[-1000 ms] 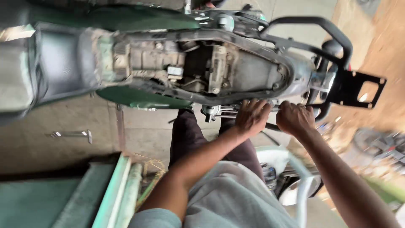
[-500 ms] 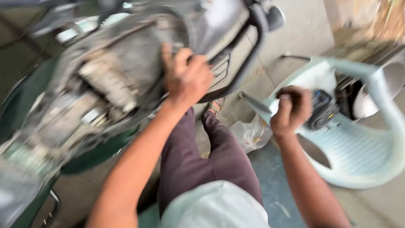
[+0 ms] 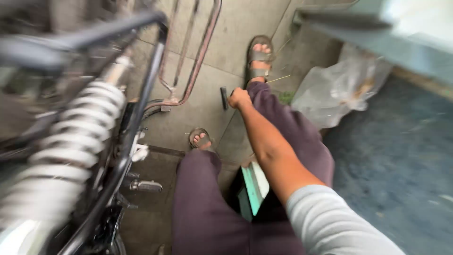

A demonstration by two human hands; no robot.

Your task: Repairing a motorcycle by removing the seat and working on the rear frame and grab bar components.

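Right hand (image 3: 239,98) grip clamped on dark tool (image 3: 224,97) above floor, beside knee. Left hand unseen. Risk: tool slipping, striking sandalled foot (image 3: 258,61).

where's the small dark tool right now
In the head view the small dark tool lies on the concrete floor near centre, just left of the right hand, which reaches to it, below the sandalled foot.
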